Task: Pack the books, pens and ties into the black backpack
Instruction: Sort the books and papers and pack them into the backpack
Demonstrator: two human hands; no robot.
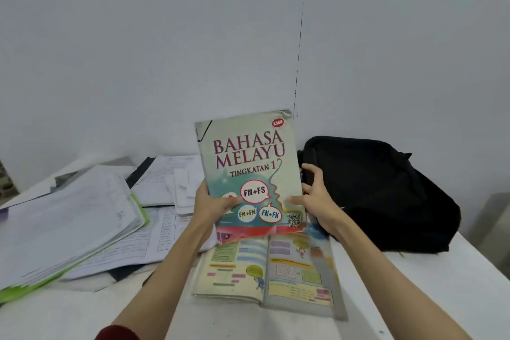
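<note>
I hold a "Bahasa Melayu Tingkatan 1" textbook (249, 163) upright above the table, cover facing me. My left hand (212, 205) grips its lower left edge, thumb on the cover. My right hand (317, 196) holds the lower right edge, thumb on the cover and fingers spread behind. Under it, a second book (265, 270) lies open on the white table (414, 298). The black backpack (380, 193) lies on the table to the right, against the wall. No pens or ties show.
A thick stack of papers in a green folder (63, 232) and loose printed sheets (168, 188) cover the left half of the table. A grey wall stands close behind. The table's right edge drops off beyond the backpack.
</note>
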